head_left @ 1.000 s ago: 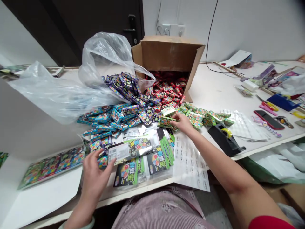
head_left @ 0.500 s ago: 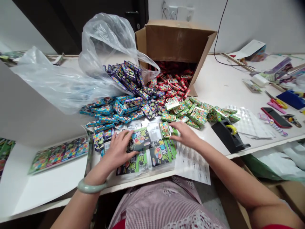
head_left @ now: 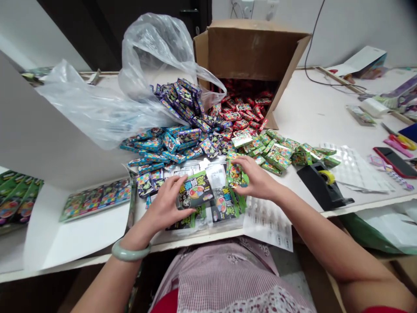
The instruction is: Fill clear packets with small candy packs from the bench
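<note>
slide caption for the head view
Left hand on a printed green packet, right hand at a small green box, beside heaped boxes

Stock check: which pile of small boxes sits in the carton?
The red boxes, spilling from the tipped cardboard carton; the purple, teal and green piles lie outside it.

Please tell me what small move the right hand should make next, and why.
Probably the right hand should lay the green box flat beside the printed packet, though I cannot be sure. The box stands upright in its fingers, close to that packet, and the left hand is resting on the packet, which keeps it steady.
</note>
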`<action>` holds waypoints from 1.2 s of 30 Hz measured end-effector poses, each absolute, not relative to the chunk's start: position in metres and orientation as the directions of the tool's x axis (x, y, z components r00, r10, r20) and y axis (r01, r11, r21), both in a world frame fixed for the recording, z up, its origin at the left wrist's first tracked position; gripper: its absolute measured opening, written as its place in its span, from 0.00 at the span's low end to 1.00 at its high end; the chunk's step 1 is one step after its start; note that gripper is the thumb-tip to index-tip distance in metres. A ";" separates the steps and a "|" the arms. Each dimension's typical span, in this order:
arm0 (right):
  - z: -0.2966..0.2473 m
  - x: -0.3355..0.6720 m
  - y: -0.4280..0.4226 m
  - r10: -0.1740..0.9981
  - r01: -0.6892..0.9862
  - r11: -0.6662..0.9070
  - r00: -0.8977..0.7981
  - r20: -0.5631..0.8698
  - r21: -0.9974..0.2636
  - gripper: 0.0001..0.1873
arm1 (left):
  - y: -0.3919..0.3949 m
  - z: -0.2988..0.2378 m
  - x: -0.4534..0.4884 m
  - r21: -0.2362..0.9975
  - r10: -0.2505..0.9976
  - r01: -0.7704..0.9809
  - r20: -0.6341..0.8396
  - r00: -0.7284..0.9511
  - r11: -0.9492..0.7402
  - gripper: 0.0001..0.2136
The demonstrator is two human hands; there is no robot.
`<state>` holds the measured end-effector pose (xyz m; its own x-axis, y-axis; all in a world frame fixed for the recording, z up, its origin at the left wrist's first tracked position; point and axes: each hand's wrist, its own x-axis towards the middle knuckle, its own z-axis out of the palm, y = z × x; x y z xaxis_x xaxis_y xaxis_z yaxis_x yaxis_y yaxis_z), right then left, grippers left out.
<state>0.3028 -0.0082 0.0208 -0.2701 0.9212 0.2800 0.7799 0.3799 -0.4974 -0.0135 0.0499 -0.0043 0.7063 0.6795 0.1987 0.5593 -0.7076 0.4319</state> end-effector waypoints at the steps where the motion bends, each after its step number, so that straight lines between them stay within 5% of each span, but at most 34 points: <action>1: 0.027 0.299 -0.013 0.908 0.771 0.403 -0.271 0.319 -0.493 0.38 | 0.049 -0.004 -0.013 0.442 0.676 0.551 0.196 0.710 -0.708 0.43; 7: 0.056 0.282 -0.020 0.820 0.749 0.571 -0.498 0.282 -0.337 0.37 | 0.047 -0.001 -0.007 0.425 0.628 0.509 0.209 0.749 -0.748 0.45; 12: 0.064 0.284 -0.019 0.823 0.782 0.547 -0.437 0.364 -0.297 0.36 | 0.043 0.002 -0.011 0.450 0.631 0.496 0.220 0.744 -0.742 0.45; 18: 0.061 0.276 -0.023 0.826 0.784 0.563 -0.536 0.174 -0.261 0.36 | 0.041 0.001 -0.013 0.414 0.611 0.493 0.225 0.759 -0.765 0.46; 31: 0.056 0.276 -0.023 0.832 0.749 0.517 -0.553 0.038 -0.415 0.38 | 0.029 0.002 -0.006 0.474 0.578 0.448 0.172 0.797 -0.758 0.44; 36: 0.046 0.265 -0.021 0.841 0.722 0.499 -0.536 0.069 -0.479 0.53 | 0.026 -0.001 -0.003 0.492 0.603 0.462 0.176 0.778 -0.738 0.44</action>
<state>0.2647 -0.0209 0.0463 -0.5363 0.8412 0.0686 0.7220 0.4994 -0.4789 -0.0026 0.0262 -0.0006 0.7779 0.6033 0.1755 0.4617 -0.7383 0.4916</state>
